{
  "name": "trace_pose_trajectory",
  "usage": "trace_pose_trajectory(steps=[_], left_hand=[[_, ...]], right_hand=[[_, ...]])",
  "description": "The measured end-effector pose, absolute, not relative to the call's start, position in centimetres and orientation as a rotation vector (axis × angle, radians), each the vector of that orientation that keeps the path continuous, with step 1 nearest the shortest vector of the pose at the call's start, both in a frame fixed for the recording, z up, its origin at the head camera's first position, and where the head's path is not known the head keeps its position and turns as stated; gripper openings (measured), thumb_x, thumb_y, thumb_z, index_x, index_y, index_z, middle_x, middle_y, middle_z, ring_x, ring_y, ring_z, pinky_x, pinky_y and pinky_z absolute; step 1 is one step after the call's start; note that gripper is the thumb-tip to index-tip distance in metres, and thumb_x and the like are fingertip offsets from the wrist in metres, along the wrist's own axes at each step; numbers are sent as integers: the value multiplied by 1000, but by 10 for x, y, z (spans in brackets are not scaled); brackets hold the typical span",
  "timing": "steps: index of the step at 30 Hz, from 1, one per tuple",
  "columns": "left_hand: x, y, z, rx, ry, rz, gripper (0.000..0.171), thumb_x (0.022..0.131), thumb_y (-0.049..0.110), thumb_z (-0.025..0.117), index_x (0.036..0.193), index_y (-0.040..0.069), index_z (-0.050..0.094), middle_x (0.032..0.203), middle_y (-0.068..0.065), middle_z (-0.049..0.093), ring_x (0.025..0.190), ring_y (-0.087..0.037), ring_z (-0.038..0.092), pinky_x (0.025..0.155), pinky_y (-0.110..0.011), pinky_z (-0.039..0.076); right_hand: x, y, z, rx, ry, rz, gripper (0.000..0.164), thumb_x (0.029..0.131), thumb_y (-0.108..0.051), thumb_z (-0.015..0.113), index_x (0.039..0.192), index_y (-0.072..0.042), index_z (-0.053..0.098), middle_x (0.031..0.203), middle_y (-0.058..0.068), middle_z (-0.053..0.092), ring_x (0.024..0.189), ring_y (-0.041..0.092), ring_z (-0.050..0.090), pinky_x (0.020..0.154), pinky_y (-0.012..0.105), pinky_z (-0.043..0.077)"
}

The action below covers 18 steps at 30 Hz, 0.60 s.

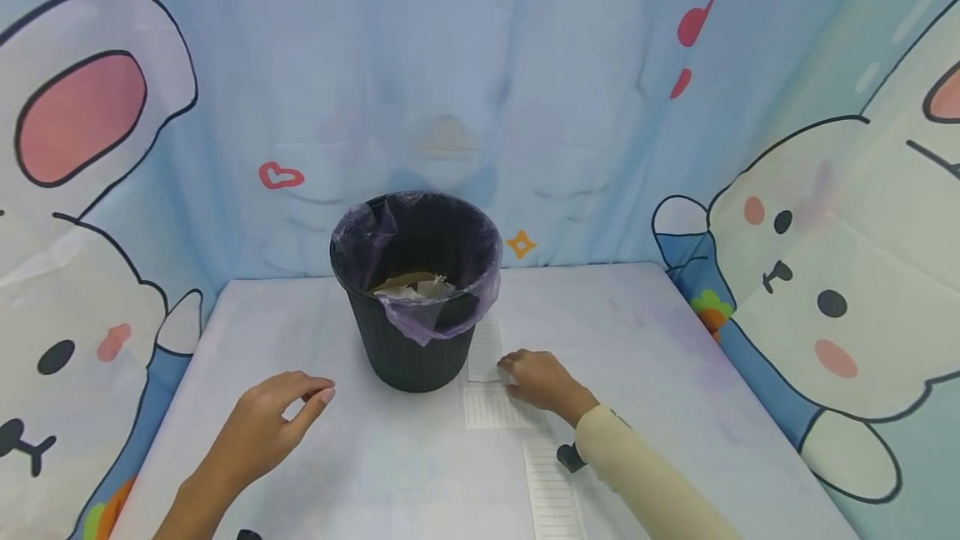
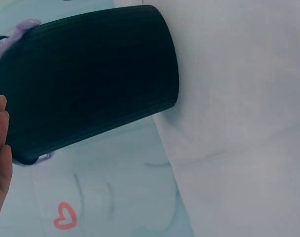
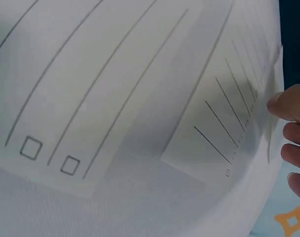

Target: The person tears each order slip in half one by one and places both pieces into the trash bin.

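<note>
My right hand (image 1: 546,383) reaches over the table beside the bin, its fingertips right at the edge of a lined paper strip (image 1: 486,350). Just nearer lies a second lined strip (image 1: 491,408), partly under that hand. A third lined strip (image 1: 553,490) lies closest to me, by the right sleeve. In the right wrist view the fingers (image 3: 288,101) are loosely bent over the strips' far end. My left hand (image 1: 273,419) hovers left of the bin with thumb and forefinger loosely bent, holding nothing. The black bin (image 1: 416,357) stands upright between the hands.
A purple plastic liner (image 1: 483,282) folds over the bin's rim. Scraps of paper and card (image 1: 420,283) lie inside. The white-covered table (image 1: 652,357) meets a blue curtain (image 1: 450,65) printed with cartoon rabbits at the back and sides.
</note>
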<state>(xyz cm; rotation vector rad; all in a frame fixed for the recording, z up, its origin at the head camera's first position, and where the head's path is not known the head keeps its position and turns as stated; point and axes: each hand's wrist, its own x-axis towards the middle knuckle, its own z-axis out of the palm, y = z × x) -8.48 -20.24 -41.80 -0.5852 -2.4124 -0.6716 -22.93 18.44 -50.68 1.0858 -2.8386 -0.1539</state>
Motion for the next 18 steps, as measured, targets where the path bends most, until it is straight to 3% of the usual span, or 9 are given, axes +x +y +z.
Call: trace_pose_trajectory(steps=[5, 10, 12, 18], left_hand=[[-84, -204, -420, -592, -2394, -664, 17, 79, 8, 83, 94, 12, 78, 85, 12, 73, 77, -5, 66, 69, -24, 58], [-83, -206, -423, -593, -2387, -658, 18, 78, 7, 83, 94, 13, 78, 85, 12, 73, 77, -4, 66, 70, -21, 57], [-83, -206, -423, -595, -2380, -657, 19, 77, 6, 84, 94, 13, 78, 85, 12, 73, 77, -4, 66, 70, -18, 55], [-84, -207, -424, -618, -2354, -664, 18, 77, 6, 84, 92, 13, 78, 84, 12, 73, 76, -4, 66, 73, -11, 52]], right_hand=[[-232, 181, -518, 1173, -2706, -246, 25, 85, -18, 78, 110, -11, 74, 110, 4, 76, 95, 20, 73, 75, 34, 60], [-235, 181, -526, 1178, -2587, -280, 5, 85, -11, 75, 89, -14, 77, 90, -1, 77, 75, 15, 71, 60, 30, 57], [-237, 182, -526, 1161, -2554, -311, 7, 84, -8, 76, 84, -15, 77, 83, -3, 76, 69, 13, 69, 56, 29, 56], [-240, 188, -517, 1057, -2562, -225, 6, 85, -9, 77, 88, -14, 77, 83, -4, 76, 70, 11, 69, 59, 26, 56]])
